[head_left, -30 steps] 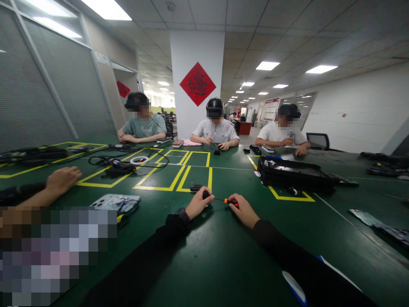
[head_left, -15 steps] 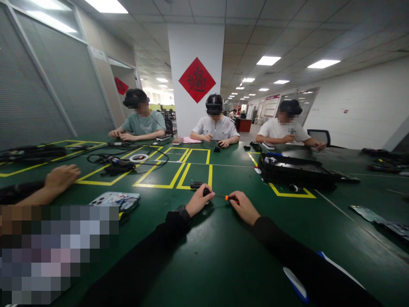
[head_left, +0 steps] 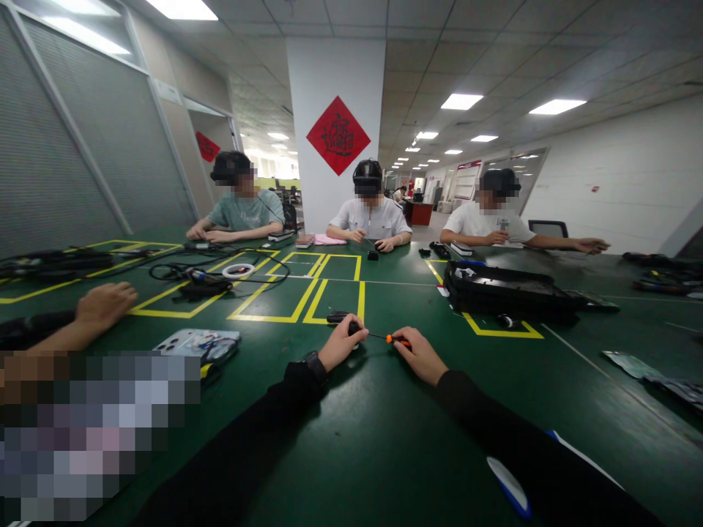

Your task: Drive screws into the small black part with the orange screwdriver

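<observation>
My right hand point(head_left: 419, 354) is closed round the orange and black handle of a screwdriver point(head_left: 390, 339), whose thin shaft points left. My left hand point(head_left: 341, 345) pinches a small dark part point(head_left: 354, 329), and the shaft's tip meets it or lies very close to it. Fingers hide most of that part, so its kind cannot be made out. Just beyond my left hand, a black object point(head_left: 337, 317) lies on the green table point(head_left: 351, 454).
An open black case point(head_left: 502, 289) stands at the right. Black cables point(head_left: 206, 282) and a white ring point(head_left: 238, 271) lie left of centre. A blue-white object point(head_left: 508, 486) sits near my right sleeve. Another person's hand point(head_left: 106, 304) rests at the left; several people sit opposite.
My hands and the screwdriver stay in nearly the same place. The person opposite at the right has stretched an arm out further to the right.
</observation>
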{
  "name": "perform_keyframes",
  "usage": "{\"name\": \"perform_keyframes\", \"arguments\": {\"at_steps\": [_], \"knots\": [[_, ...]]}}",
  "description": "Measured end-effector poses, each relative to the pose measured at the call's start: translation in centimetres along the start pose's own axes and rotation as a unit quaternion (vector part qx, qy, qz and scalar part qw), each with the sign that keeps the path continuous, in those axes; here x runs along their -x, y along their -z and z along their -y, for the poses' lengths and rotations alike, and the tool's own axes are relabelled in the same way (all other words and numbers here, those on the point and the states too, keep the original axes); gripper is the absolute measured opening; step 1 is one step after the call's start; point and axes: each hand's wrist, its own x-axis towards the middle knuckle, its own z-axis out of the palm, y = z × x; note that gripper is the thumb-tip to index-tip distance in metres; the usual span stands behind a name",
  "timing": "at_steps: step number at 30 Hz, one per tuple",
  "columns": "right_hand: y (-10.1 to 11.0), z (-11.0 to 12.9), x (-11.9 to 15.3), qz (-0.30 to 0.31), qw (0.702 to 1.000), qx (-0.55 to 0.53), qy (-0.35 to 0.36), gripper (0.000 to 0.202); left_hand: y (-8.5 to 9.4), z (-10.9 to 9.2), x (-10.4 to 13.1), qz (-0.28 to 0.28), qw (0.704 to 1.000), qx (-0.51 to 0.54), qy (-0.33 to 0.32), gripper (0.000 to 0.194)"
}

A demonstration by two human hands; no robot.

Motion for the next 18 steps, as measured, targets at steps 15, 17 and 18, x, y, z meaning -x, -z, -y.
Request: {"name": "perform_keyframes", "arguments": {"at_steps": [15,17,18], "knots": [[0.04,-0.02,-0.03,-0.004,1.0,0.001,0.004,0.014,0.05,-0.09,0.02,0.003,1.0,-0.003,-0.006,0.016],[-0.02,0.06,0.02,0.005,1.0,-0.021,-0.001,0.016,0.07,-0.13,0.06,0.001,1.0,-0.009,-0.013,0.016],[-0.07,0.08,0.02,0.007,1.0,-0.025,-0.005,0.017,0.09,-0.17,0.08,-0.001,1.0,-0.012,-0.016,0.016]]}}
